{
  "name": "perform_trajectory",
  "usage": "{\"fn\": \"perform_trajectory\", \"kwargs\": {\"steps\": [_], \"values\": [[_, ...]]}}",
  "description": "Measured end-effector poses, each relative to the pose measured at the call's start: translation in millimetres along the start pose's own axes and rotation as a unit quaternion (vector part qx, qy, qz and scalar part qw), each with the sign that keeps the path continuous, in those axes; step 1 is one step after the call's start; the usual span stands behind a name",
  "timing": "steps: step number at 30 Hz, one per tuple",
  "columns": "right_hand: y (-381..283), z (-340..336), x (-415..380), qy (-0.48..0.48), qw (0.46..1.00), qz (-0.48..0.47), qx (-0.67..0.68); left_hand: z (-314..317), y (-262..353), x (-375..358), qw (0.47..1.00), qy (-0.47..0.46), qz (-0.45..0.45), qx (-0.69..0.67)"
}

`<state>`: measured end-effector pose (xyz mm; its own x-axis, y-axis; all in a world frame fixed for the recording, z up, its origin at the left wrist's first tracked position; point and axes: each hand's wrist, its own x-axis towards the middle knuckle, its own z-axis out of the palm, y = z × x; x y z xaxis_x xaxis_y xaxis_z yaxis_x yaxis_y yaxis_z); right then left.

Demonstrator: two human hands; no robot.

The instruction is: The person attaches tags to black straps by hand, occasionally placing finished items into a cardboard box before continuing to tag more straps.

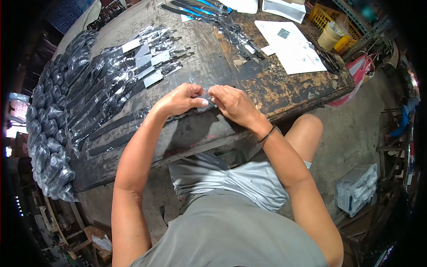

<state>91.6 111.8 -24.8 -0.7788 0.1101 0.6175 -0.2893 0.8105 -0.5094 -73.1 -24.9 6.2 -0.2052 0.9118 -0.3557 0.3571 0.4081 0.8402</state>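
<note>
Near the table's front edge my left hand [186, 99] and my right hand [232, 103] almost touch, their fingertips pinching a small piece of clear plastic [206, 95] between them. Under and left of my left hand a long black strip in clear wrapping [129, 116] lies on the table [195, 133]. Farther left is a spread of wrapped black strips [111, 84] with white cards [153, 78] at their ends. What lies directly beneath my fingers is partly hidden.
Bundled black plastic-wrapped coils [49, 129] line the table's left end. At the back right lie printed white sheets [291, 49], black scissors [328, 60], and black and blue strips [200, 11]. A yellow crate [322, 18] and a cream cup [330, 36] stand beyond. A wrapped box [356, 189] rests on the floor.
</note>
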Motion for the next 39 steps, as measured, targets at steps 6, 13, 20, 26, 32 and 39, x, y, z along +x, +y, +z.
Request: {"fn": "perform_trajectory", "kwargs": {"steps": [6,13,20,26,32,39], "values": [[-4,1,0,-0.039,0.998,-0.03,-0.03,3,5,-2,0.999,0.001,0.03,-0.011],[12,-32,-6,0.074,0.991,0.107,-0.04,5,11,-8,0.999,0.042,0.012,0.029],[17,-43,-2,-0.087,0.945,0.267,0.168,11,20,-7,0.998,0.037,0.02,0.036],[6,-49,-1,-0.089,0.929,0.32,0.165,12,31,-3,0.996,0.036,0.004,0.084],[3,-48,-4,-0.021,0.966,0.229,0.114,13,28,-3,0.988,0.039,-0.012,0.149],[-2,-48,-1,-0.054,0.903,0.358,0.231,23,37,0,0.99,0.037,0.02,0.131]]}}
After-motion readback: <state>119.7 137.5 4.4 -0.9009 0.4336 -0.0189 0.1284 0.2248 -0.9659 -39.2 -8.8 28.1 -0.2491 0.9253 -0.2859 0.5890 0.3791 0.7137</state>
